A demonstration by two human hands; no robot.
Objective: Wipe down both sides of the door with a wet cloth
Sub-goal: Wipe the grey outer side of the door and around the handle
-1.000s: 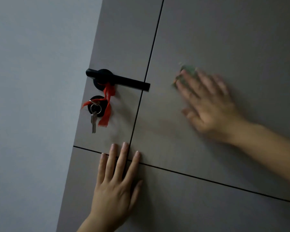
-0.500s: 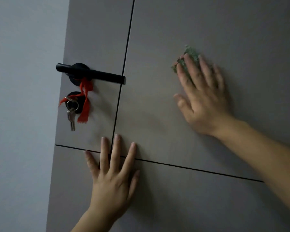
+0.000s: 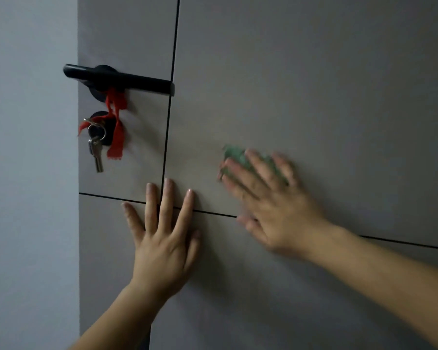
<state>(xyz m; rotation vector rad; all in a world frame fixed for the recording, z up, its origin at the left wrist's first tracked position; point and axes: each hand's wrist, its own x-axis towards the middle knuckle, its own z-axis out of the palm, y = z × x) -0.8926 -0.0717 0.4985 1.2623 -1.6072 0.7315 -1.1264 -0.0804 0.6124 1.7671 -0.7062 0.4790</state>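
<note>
A grey door with thin black grooves fills most of the view. My right hand presses a small green cloth flat against the door with straight fingers; the hand is blurred and only the cloth's upper left part shows past the fingertips. My left hand rests flat on the door with spread fingers, just left of the right hand, across the horizontal groove.
A black lever handle sticks out at the upper left of the door. Below it a key on a ring hangs in the lock, with a red ribbon tied on. A pale wall runs along the door's left edge.
My right hand has slid the green cloth down and to the left, close to the left hand. The left hand stays flat in the same spot on the door.
</note>
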